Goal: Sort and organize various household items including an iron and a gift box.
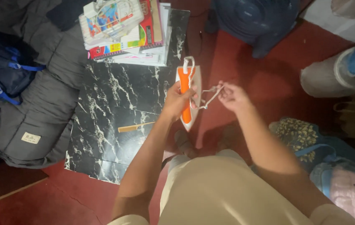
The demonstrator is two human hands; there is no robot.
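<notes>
Left hand (pixel 179 99) gripping orange-handled iron (pixel 188 93), holding it above marbled sheet's (pixel 115 100) right edge. Right hand (pixel 231 96) pinching white cord (pixel 209 96) just beside iron. Cord's far end blurring, iron's soleplate facing away.

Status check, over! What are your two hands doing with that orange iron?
Left hand grips orange iron handle. Right hand pinches white cord. Both held above red floor. Nothing blocking.

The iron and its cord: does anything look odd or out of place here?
Nothing looks damaged. The left hand holds the orange and white iron up off the floor, while the right hand pinches its white cord, which hangs in loose loops.
</notes>
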